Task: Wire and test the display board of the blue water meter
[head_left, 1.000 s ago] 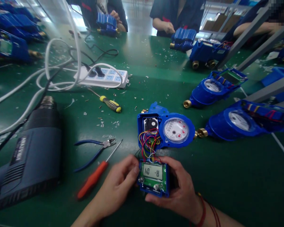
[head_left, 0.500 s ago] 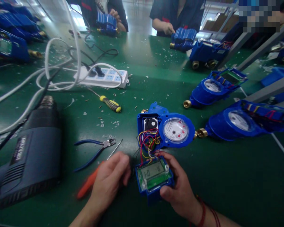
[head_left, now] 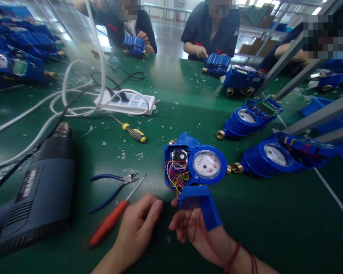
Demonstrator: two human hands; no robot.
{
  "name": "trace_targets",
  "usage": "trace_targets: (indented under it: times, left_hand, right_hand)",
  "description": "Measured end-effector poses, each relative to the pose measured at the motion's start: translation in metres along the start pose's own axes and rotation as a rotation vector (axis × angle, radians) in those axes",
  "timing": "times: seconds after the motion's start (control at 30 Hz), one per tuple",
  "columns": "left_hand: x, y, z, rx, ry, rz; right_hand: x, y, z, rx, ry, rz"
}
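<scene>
An opened blue water meter with a white dial lies on the green table, a bundle of coloured wires spilling from its open box. My right hand holds the meter's blue display cover, tipped up so its blue back faces me and its screen is hidden. My left hand rests beside it, fingers loosely curled and holding nothing, close to an orange-handled screwdriver.
Blue pliers, a yellow-black screwdriver, a grey heat gun and a white power strip with cables lie left. More blue meters sit right. Other people work at the far edge.
My right hand has tilted the display cover up from screen-facing to back-facing. My left hand let go of it and moved slightly left. The view shifted a little.
</scene>
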State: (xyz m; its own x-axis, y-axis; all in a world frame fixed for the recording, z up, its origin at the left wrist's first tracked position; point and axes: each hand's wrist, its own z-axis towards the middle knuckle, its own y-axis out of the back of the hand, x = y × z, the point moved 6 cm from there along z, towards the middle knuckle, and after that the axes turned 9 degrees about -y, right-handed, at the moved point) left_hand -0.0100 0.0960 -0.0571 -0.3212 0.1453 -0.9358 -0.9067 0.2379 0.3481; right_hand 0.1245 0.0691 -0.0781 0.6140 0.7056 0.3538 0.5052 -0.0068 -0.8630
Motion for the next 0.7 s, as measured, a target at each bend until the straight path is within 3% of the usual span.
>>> trace_targets:
  times: [0.17, 0.3, 0.5, 0.7]
  left_hand:
    - [-0.003, 0.002, -0.003, -0.106, -0.147, 0.132]
    - [-0.011, -0.001, -0.003, -0.096, -0.252, 0.227]
    - [-0.014, -0.005, -0.006, -0.180, -0.304, 0.273]
    - [-0.026, -0.012, -0.002, -0.143, -0.415, 0.265]
  right_hand:
    - [-0.002, -0.001, 0.001, 0.006, 0.012, 0.000]
    - [-0.003, 0.000, 0.001, 0.020, -0.023, 0.034]
    - [-0.006, 0.004, 0.002, 0.024, -0.080, 0.080]
    - [-0.006, 0.003, 0.002, 0.044, -0.070, 0.084]
